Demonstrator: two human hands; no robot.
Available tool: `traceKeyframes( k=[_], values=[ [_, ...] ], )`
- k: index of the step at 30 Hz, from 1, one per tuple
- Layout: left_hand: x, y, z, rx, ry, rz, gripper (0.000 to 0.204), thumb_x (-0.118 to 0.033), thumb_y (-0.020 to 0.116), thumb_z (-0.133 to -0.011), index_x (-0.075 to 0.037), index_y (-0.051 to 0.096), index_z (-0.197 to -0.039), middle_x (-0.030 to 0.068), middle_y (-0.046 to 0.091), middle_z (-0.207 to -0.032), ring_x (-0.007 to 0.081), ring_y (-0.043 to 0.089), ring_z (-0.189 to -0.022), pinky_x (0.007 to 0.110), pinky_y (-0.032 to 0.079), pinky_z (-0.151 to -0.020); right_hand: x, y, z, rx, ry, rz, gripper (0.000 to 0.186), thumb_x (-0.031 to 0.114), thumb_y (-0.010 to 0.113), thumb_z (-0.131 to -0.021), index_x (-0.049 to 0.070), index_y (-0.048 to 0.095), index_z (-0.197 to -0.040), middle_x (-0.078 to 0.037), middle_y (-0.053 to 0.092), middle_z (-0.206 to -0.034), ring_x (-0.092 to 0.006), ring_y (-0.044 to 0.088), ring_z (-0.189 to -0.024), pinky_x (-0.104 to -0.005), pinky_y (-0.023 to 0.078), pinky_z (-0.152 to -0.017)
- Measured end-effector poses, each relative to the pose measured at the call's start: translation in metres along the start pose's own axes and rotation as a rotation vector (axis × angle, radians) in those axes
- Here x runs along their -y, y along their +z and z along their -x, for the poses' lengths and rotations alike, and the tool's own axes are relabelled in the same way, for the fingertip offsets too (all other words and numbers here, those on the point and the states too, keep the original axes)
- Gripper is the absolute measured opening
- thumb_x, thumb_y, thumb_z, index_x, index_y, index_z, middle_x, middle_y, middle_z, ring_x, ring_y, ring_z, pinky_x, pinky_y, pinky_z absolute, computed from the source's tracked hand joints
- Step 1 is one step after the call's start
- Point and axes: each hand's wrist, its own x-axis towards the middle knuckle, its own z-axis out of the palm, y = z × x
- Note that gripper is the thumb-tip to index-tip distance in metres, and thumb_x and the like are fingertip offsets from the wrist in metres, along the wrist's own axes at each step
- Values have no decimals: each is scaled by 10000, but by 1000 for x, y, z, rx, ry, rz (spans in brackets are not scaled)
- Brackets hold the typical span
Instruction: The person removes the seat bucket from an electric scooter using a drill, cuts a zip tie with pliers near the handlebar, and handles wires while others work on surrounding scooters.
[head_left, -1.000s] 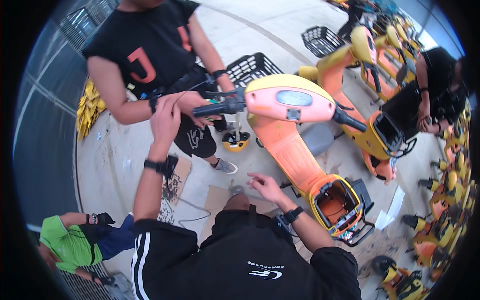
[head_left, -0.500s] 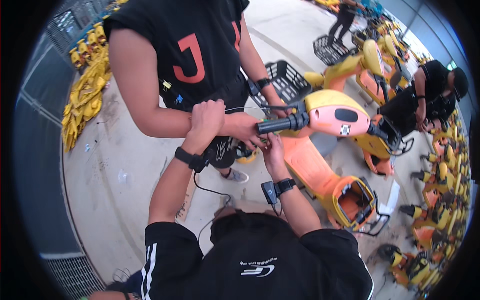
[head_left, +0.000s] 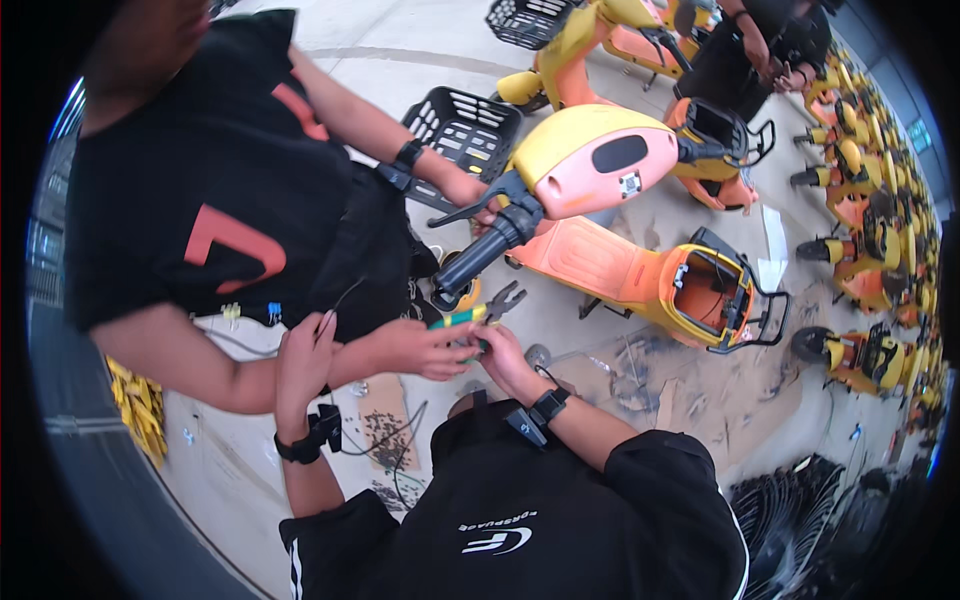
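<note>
In the head view, the person's right hand [head_left: 505, 360] is closed on the green-and-yellow handles of a pair of pliers [head_left: 478, 312]. A co-worker's hand [head_left: 432, 348] comes in from the left and meets it at the same handles, so the two hands share the tool. The pliers' metal nose is open and points up toward the black handlebar end [head_left: 480, 255] of the orange and yellow scooter [head_left: 600, 165]. It is near that end but not touching it.

The person's left hand [head_left: 305, 355] lies against the co-worker's forearm, beside a thin wire [head_left: 345, 300] that runs up past it. Whether this grip pinches the wire or only rests there cannot be told. The co-worker's other hand [head_left: 465, 190] is on the brake lever at the handlebar.

As a judgement, the work is at an early or middle stage. The tool is in hand and held just below the handlebar, but it bites on nothing yet. The scooter's seat box [head_left: 712, 290] stands open, and small dark scraps [head_left: 385, 435] lie on the floor [head_left: 230, 470] by the person's left wrist. More scooters [head_left: 870, 355] stand toward the right edge of the floor.
</note>
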Motion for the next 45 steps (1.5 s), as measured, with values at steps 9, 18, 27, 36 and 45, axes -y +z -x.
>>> traceKeyframes(
  k=[9, 18, 27, 36, 45],
  values=[
    [-12, 46, -27, -68, -114, 634, 130, -133, 516, -829, -7, 546, -842, -26, 495, -617, 6, 372, -489, 145, 276, -434, 67, -118, -7, -387, -129, -18, 90, 154, 450, -789, 97, 382, -776, 24, 340, -537, -76, 343, -439, -228, 319, -413],
    [53, 75, -27, -91, -32, 412, 247, -161, 418, -878, -23, 543, -1041, -18, 430, -514, 31, 356, -449, 169, 294, -418, 112, -131, 13, -403, -295, 100, 148, 191, 528, -806, 87, 427, -836, 42, 342, -499, -53, 296, -368, -207, 260, -349],
    [98, 74, -46, -202, 96, 487, 259, -186, 405, -887, -9, 539, -1020, -4, 500, -687, 40, 431, -619, 167, 369, -548, 99, -160, 53, -565, -217, 93, 179, 239, 533, -812, 100, 455, -730, 44, 282, -429, -82, 279, -328, -225, 239, -340],
    [131, 49, -57, -292, 55, 521, 152, -88, 459, -843, 25, 466, -945, 102, 536, -849, 156, 506, -758, 264, 417, -669, 58, -152, 66, -679, -144, 133, 265, 290, 522, -811, 108, 394, -667, 17, 316, -477, -99, 311, -388, -242, 273, -383],
    [157, 93, -44, -622, -105, 236, 322, 29, 535, -737, -9, 331, -983, 127, 446, -869, 194, 462, -795, 297, 420, -706, 60, -89, 37, -537, -168, 278, 266, 244, 469, -848, 98, 378, -646, 22, 302, -459, -88, 304, -356, -217, 258, -360]
  ],
)
